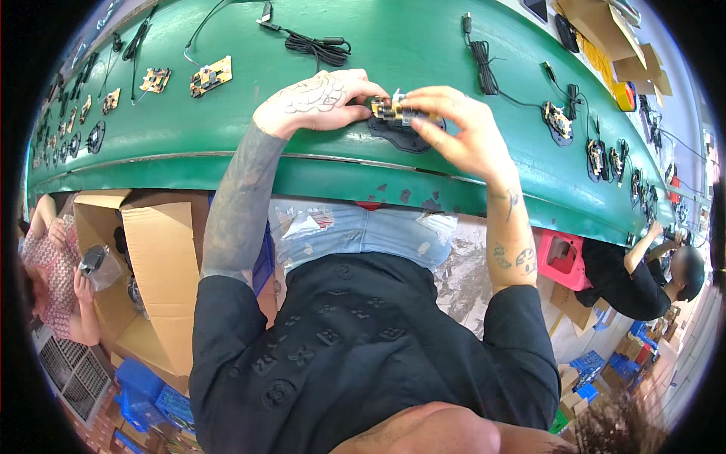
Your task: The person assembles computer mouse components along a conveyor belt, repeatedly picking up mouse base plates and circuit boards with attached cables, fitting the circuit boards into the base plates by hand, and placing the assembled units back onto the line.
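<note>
Head view, and here we are: the black shirt (370, 363) at six o'clock carries raised motifs, too faint to make out as writing. Just past twelve, at the bench's (423, 45) near edge, a yellowish circuit board (389, 111) sits over a rounded black base (404, 141). The left hand (325, 102) has thumb and fingertips pinching the board's left end; the right hand (460, 127) arches over its other side, fingers bent and blurred, partly blocking it, so whether they grip I can't tell.

Between eleven and twelve, a coiled black cable (321, 50); at one, another bundle (481, 68) of glossy cord. Bare board (212, 76) between ten and eleven, and over at two, a board-topped base (558, 122). Smooth green bench, chipped along its front lip. An open cardboard carton (160, 272) fills nine, a worker (57, 284) beside it; at three, a pink plastic stool (562, 261) next to another worker (624, 280), dressed in black.
</note>
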A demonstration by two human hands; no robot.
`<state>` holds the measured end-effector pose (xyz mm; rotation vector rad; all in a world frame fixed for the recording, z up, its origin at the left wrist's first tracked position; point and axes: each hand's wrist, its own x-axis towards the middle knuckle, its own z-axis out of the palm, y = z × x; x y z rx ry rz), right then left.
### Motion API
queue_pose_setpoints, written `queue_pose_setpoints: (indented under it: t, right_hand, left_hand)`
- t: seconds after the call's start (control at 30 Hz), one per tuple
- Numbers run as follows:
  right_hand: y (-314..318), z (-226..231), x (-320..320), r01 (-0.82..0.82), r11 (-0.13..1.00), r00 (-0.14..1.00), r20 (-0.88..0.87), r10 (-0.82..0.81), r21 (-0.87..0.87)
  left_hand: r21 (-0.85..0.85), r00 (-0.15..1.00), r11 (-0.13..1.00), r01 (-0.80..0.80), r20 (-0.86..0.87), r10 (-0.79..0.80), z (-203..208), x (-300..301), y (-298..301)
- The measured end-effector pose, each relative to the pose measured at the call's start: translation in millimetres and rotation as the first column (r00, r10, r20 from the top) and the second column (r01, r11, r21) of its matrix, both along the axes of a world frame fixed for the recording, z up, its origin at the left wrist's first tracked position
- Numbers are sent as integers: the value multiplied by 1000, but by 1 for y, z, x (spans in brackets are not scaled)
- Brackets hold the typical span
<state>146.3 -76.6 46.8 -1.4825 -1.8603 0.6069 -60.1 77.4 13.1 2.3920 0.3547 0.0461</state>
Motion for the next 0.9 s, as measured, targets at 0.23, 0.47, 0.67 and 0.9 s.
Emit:
queue_pose_setpoints:
  t: [0.23,0.47,0.67,0.9]
  right_hand:
    - [-17,-18,-10,27,995,964,261,-51,94]
    - [-22,-21,-2,4,999,940,342,-16,38]
    - [-26,-20,4,-25,998,864,503,-6,55]
    - [-29,-31,20,-74,992,842,540,5,106]
  left_hand:
    - [-31,999,999,-33,38,34,5,4,-7]
    - [-5,963,996,-88,257,87,-5,-5,-19]
    - [276,944,945,-174,321,80,-15,-9,-36]
    - [316,962,936,-154,263,70,-5,0,-41]
